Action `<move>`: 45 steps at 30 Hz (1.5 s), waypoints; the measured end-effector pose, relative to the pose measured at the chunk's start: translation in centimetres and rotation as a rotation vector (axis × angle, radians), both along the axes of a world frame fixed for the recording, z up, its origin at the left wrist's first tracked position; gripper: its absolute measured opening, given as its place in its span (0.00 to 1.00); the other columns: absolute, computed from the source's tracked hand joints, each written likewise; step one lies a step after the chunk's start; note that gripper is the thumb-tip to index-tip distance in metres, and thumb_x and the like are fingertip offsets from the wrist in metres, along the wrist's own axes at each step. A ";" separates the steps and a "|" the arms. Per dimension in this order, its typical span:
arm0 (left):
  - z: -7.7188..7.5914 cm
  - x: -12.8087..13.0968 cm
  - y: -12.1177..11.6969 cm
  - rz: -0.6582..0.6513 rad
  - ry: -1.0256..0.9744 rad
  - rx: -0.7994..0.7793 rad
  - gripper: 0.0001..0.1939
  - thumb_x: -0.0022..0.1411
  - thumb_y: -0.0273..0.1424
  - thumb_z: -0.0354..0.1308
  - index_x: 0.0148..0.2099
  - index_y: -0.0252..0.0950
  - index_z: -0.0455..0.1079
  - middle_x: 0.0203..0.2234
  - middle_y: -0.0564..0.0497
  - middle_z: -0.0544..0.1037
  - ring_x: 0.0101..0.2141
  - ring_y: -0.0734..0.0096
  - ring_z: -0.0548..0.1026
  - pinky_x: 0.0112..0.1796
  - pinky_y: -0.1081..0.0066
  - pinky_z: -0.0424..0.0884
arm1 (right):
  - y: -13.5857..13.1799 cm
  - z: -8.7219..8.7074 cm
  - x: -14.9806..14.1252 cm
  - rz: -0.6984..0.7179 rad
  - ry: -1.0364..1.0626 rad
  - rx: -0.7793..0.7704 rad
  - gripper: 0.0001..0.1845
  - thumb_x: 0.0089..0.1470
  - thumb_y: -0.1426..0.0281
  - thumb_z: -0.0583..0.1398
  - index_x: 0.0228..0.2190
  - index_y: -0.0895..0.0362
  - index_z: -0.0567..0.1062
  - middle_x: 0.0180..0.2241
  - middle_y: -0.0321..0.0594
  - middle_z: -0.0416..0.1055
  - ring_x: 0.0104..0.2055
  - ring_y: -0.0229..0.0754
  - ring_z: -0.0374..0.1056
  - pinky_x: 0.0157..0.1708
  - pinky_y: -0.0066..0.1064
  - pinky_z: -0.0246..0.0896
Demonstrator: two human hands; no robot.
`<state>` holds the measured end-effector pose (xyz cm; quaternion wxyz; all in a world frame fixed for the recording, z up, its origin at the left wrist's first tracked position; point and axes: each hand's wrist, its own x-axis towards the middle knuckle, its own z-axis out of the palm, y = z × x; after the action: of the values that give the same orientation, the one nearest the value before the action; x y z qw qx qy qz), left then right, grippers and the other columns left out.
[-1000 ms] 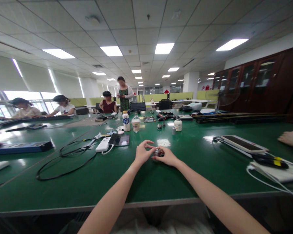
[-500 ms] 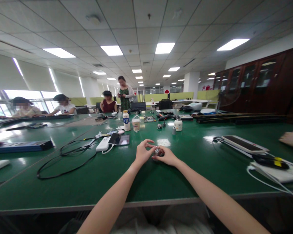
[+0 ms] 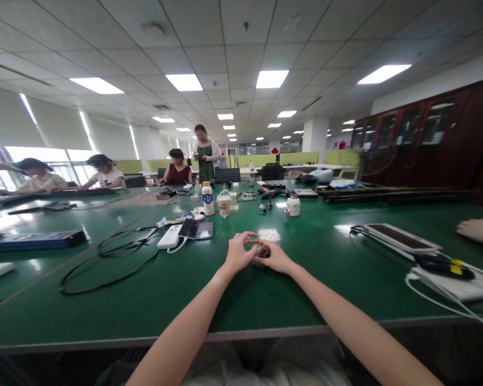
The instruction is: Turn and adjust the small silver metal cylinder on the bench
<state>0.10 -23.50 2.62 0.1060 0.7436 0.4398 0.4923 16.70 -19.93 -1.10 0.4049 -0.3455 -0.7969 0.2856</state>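
Note:
Over the green table, both my hands meet around a small round metal part, silvery and mostly covered by fingers. My right hand is closed on its right side, thumb in front and fingers behind. From the left, my left hand presses its thumb tip to the part, its fingers curved above and beyond. What the part is exactly cannot be made out.
Ahead stand a blue-labelled bottle, a plastic cup, a white jar and a small grey cylinder. A power bank and black cable lie left; a phone-like device and another person's hand are right.
My left fingers have come slightly down and closer to the metal part, and less of its top shows between my hands. My right hand keeps its hold.

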 end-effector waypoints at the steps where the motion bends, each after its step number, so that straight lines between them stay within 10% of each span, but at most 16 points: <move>1: 0.1 0.0 -0.1 0.022 0.009 0.007 0.15 0.53 0.26 0.62 0.44 0.41 0.73 0.35 0.52 0.83 0.43 0.60 0.76 0.49 0.61 0.68 | 0.0 0.0 0.0 0.001 0.001 -0.003 0.21 0.44 0.63 0.68 0.40 0.57 0.72 0.27 0.35 0.73 0.29 0.40 0.69 0.32 0.32 0.65; 45: -0.1 0.1 -0.1 0.052 0.005 0.014 0.10 0.54 0.33 0.64 0.41 0.41 0.76 0.32 0.53 0.83 0.41 0.59 0.75 0.46 0.61 0.67 | -0.1 0.2 -0.1 0.003 -0.003 -0.009 0.18 0.44 0.63 0.68 0.36 0.57 0.72 0.26 0.33 0.70 0.28 0.38 0.66 0.30 0.30 0.62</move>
<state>0.23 -23.62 2.52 0.0869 0.7339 0.4556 0.4962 16.59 -20.07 -0.87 0.4016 -0.3466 -0.7968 0.2893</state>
